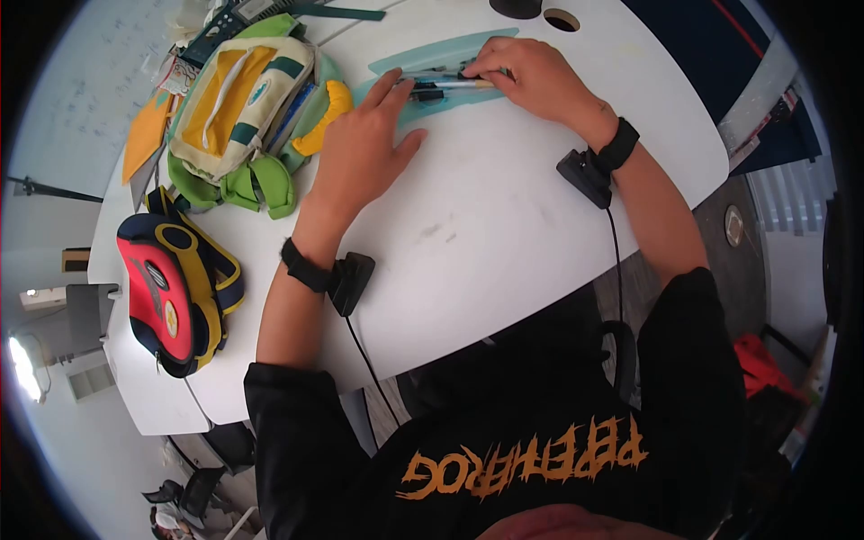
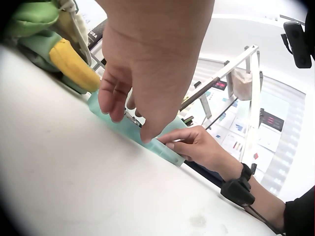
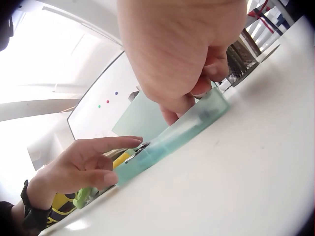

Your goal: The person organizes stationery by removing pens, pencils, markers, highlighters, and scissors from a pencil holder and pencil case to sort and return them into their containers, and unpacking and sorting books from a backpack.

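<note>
A translucent teal pencil case point(image 1: 450, 49) lies open at the far side of the table, its lid tipped back and several pens point(image 1: 450, 85) inside. My right hand point(image 1: 533, 76) reaches into its right half, thumb and fingers curled and pinching at a pen. The case wall partly hides those fingertips in the right wrist view. At the left end, my left hand point(image 1: 364, 148) extends its fingers over the rim to the pens, thumb held apart. In the left wrist view, the left hand point(image 2: 147, 73) covers part of the case point(image 2: 128, 129).
Left of the case stands a green and cream backpack point(image 1: 243, 108) with a yellow banana-shaped piece point(image 1: 326, 119). A red and navy bag point(image 1: 171, 292) lies nearer on the left. Behind is a cable hole point(image 1: 562, 20) beside a dark mesh holder point(image 3: 240, 61).
</note>
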Available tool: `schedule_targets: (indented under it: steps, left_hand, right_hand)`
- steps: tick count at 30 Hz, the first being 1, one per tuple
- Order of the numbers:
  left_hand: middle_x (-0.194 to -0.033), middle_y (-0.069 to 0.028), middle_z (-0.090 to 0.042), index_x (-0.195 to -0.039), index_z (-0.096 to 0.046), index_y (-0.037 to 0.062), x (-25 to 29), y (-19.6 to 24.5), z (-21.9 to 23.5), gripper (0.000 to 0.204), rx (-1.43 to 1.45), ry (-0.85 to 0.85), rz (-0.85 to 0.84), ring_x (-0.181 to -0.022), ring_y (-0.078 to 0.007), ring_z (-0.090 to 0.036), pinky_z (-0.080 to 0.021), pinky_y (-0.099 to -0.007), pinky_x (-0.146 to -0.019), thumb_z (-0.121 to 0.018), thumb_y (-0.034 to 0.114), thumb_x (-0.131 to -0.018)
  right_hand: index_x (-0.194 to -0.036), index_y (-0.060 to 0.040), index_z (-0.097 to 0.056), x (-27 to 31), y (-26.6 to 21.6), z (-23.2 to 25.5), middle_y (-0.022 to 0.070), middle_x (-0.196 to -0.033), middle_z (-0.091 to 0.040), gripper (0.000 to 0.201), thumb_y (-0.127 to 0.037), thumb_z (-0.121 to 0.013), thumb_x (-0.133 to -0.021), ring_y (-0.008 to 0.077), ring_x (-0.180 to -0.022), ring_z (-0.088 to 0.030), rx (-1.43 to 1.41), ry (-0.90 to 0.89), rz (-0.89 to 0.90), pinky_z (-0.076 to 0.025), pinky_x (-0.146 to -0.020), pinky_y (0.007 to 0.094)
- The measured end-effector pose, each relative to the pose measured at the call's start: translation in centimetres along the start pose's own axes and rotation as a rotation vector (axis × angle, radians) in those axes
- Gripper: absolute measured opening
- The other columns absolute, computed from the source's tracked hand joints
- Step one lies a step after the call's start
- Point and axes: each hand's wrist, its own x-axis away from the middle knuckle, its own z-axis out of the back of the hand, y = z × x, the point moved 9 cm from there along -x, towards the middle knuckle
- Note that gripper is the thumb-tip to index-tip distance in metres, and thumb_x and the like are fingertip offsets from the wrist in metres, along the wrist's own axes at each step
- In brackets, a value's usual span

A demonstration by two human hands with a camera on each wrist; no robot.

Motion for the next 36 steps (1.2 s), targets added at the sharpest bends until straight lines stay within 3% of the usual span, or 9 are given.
schedule_targets:
  steps: [4,17,25,27,28,30,32,34,36]
  left_hand:
    - [-0.150,-0.0105,-0.063,-0.145,-0.060,0.0087,0.4,0.1,-0.4,0.057,-0.042,-0.036,0.018,-0.109,-0.0406,-0.071,-0.059,-0.0464,-0.090,-0.077,0.025,-0.092]
    - [-0.142,-0.0091,-0.067,-0.138,-0.066,0.0068,0.8,0.2,-0.2,0.052,-0.024,-0.044,0.013,-0.104,-0.0378,-0.073,-0.060,-0.0449,-0.088,-0.078,0.027,-0.091]
    - [-0.128,-0.0072,-0.072,-0.128,-0.070,0.0066,0.0,0.0,1.8,0.042,0.058,0.122,-0.003,-0.063,-0.0232,-0.066,-0.056,-0.0360,-0.068,-0.081,0.019,-0.090]
    - [-0.124,-0.0065,-0.073,-0.126,-0.071,0.0064,-0.2,-0.1,2.6,0.040,0.060,0.146,0.033,-0.063,-0.0218,-0.065,-0.055,-0.0348,-0.067,-0.081,0.019,-0.090]
    - [-0.120,-0.0057,-0.073,-0.124,-0.071,0.0063,-0.4,-0.4,2.9,0.038,0.064,0.164,0.075,-0.063,-0.0204,-0.064,-0.054,-0.0336,-0.066,-0.081,0.018,-0.090]
    - [-0.118,-0.0063,-0.073,-0.121,-0.072,0.0074,-0.7,-0.3,3.9,0.035,0.054,0.246,0.082,-0.069,-0.0245,-0.067,-0.055,-0.0365,-0.066,-0.082,0.019,-0.090]
    - [-0.117,-0.0068,-0.072,-0.117,-0.073,0.0085,0.0,0.0,4.4,0.032,0.047,0.312,0.099,-0.075,-0.0286,-0.070,-0.056,-0.0393,-0.066,-0.082,0.021,-0.089]
    - [-0.119,-0.0052,-0.073,-0.124,-0.072,0.0090,-0.2,0.5,5.3,0.036,0.135,0.379,0.075,-0.067,-0.0185,-0.065,-0.054,-0.0326,-0.065,-0.081,0.017,-0.091]
    - [-0.118,-0.0054,-0.073,-0.121,-0.073,0.0101,-0.4,0.2,4.8,0.033,0.117,0.343,0.061,-0.068,-0.0191,-0.066,-0.054,-0.0339,-0.064,-0.081,0.019,-0.091]
  right_hand:
    - [-0.112,-0.0124,-0.082,0.1,-0.5,0.4,0.0034,-0.102,-0.073,0.020,-0.009,-0.070,-0.096,0.0243,-0.084,-0.068,0.011,0.039,0.044,-0.053,-0.076,0.0365]
    - [-0.108,-0.0122,-0.082,0.3,-0.3,0.3,0.0023,-0.107,-0.075,0.017,-0.020,-0.077,-0.094,0.0267,-0.091,-0.071,0.007,0.012,-0.065,-0.057,-0.080,0.0388]
    - [-0.095,-0.0098,-0.083,-0.2,-1.5,2.9,0.0029,-0.090,-0.077,0.012,-0.022,-0.081,-0.091,0.0237,-0.073,-0.069,-0.061,0.154,-0.053,-0.055,-0.068,0.0360]
    - [-0.101,-0.0081,-0.083,-0.3,-1.9,4.0,-0.0009,-0.079,-0.071,0.013,-0.019,-0.082,-0.094,0.0086,-0.060,-0.050,-0.233,0.116,-0.141,-0.040,-0.057,0.0252]
    - [-0.101,-0.0081,-0.083,-0.5,-1.5,4.0,-0.0009,-0.079,-0.071,0.013,-0.019,-0.082,-0.094,0.0086,-0.060,-0.050,-0.228,0.120,-0.138,-0.040,-0.057,0.0252]
    - [-0.098,-0.0039,-0.082,0.1,-1.4,5.4,-0.0019,-0.068,-0.064,0.016,-0.020,-0.081,-0.097,0.0064,-0.058,-0.046,-0.349,0.398,0.014,-0.036,-0.055,0.0254]
    - [-0.098,-0.0013,-0.081,0.4,-1.5,5.8,0.0022,-0.075,-0.069,0.014,-0.015,-0.081,-0.094,0.0118,-0.063,-0.055,-0.338,0.402,-0.099,-0.043,-0.058,0.0287]
    - [-0.098,0.0012,-0.079,0.1,-1.0,6.4,0.0064,-0.081,-0.074,0.013,-0.010,-0.081,-0.091,0.0172,-0.068,-0.065,-0.307,0.426,-0.194,-0.049,-0.062,0.0320]
    - [-0.083,0.0015,-0.078,0.4,-2.9,8.3,0.0097,-0.075,-0.071,0.012,-0.008,-0.081,-0.088,0.0220,-0.065,-0.064,-0.131,0.630,0.027,-0.048,-0.060,0.0354]
